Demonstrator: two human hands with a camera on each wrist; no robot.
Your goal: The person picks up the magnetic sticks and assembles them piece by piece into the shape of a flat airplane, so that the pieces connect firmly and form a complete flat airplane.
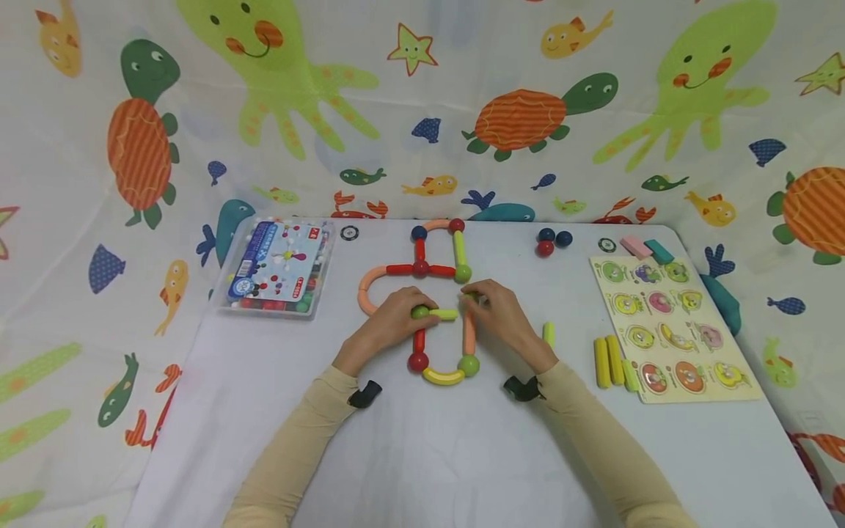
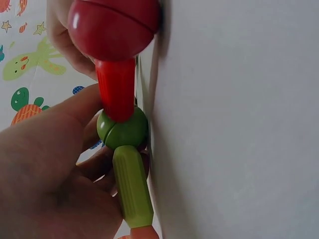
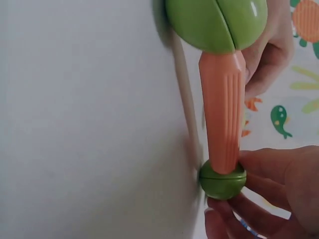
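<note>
A flat figure of coloured balls and rods lies mid-table in the head view. My left hand (image 1: 394, 317) pinches a green ball (image 2: 122, 127) low on the figure's left side. A red rod (image 2: 117, 87) joins it to a red ball (image 1: 418, 362); a yellow-green rod (image 1: 444, 314) points from it toward my right hand (image 1: 503, 314). That hand pinches another green ball (image 3: 223, 181), largely covered by fingers in the head view. From it an orange rod (image 3: 222, 109) runs to a nearer green ball (image 1: 469, 365). A curved yellow rod (image 1: 442, 377) closes the near end.
On the left stands a clear plastic box (image 1: 310, 314) of balls. Loose blue and red balls (image 1: 545, 248) sit at the back right. Beside the fruit board (image 1: 660, 396) lie yellow rods (image 1: 601, 363), with pink (image 1: 636, 246) and teal blocks (image 1: 659, 251) behind it.
</note>
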